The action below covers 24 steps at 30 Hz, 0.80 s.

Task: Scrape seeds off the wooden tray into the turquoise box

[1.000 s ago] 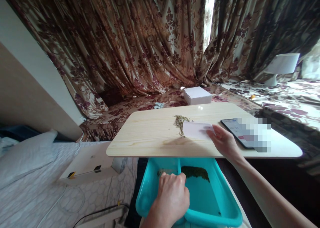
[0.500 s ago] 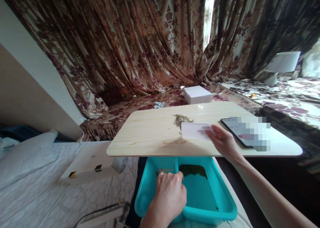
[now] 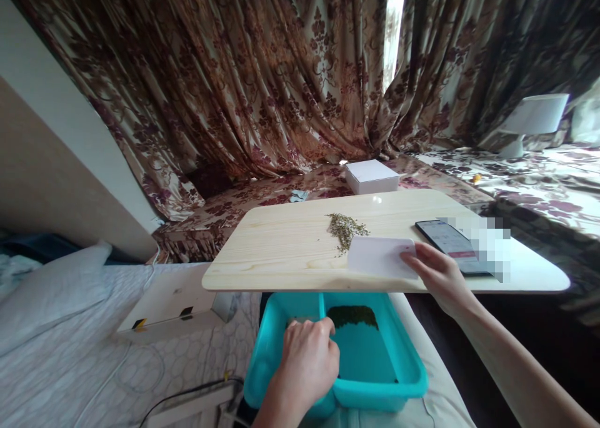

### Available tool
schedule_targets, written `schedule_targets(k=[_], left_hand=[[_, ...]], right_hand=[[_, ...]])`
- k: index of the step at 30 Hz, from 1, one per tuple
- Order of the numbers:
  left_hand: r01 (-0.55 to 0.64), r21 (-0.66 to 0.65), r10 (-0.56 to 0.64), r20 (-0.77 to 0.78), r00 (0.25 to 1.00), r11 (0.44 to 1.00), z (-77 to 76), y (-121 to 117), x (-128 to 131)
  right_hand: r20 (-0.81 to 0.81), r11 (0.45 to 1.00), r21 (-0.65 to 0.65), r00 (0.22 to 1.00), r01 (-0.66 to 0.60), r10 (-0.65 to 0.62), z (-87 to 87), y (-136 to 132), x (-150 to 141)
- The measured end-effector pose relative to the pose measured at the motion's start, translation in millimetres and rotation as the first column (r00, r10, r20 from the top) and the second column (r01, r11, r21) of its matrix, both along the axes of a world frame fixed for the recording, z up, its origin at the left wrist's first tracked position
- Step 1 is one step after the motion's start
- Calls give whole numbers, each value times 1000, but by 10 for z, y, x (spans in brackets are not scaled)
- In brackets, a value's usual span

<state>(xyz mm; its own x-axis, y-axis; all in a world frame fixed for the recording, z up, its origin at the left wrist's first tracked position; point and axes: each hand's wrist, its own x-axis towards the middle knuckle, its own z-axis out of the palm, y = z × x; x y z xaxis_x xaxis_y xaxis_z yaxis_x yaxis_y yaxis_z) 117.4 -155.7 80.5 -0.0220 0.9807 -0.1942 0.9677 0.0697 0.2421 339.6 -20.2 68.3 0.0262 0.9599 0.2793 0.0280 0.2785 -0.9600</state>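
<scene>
My right hand (image 3: 438,267) is closed on a thin white plastic card (image 3: 382,257), held low over the light wooden tabletop (image 3: 262,247). Just beyond the card's left end lies a loose pile of small greenish-brown dried bits (image 3: 345,229). Below the near table edge is a turquoise two-compartment tub (image 3: 365,368). My left hand (image 3: 309,353) is closed over its middle divider, with the fingertips hidden beneath. Dark green bits (image 3: 352,316) lie at the far end of the right compartment. The left compartment's contents are mostly hidden by my hand.
A phone or tablet (image 3: 447,247), partly blurred out, lies on the table's right. Behind the table are a white box (image 3: 372,175) and a lamp (image 3: 532,119). At left, a flat white carton (image 3: 175,297) and a cable (image 3: 197,387) lie on the bed.
My right hand has drawn the card toward me and to the right, away from the pile. The tub has shifted left along with my left hand.
</scene>
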Motion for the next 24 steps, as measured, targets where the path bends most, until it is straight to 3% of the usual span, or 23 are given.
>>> schedule_targets(k=[4, 11, 24], left_hand=[[-30, -16, 30, -9, 1000, 999, 8, 3, -26], [-36, -17, 36, 3, 999, 999, -1, 7, -35], [-25, -27, 25, 2, 1000, 999, -10, 1, -41]], right_hand=[[-14, 993, 87, 997, 82, -81, -15, 120, -116], [10, 992, 122, 999, 30, -32, -32, 217, -264], [51, 993, 109, 998, -45, 40, -15, 186, -286]])
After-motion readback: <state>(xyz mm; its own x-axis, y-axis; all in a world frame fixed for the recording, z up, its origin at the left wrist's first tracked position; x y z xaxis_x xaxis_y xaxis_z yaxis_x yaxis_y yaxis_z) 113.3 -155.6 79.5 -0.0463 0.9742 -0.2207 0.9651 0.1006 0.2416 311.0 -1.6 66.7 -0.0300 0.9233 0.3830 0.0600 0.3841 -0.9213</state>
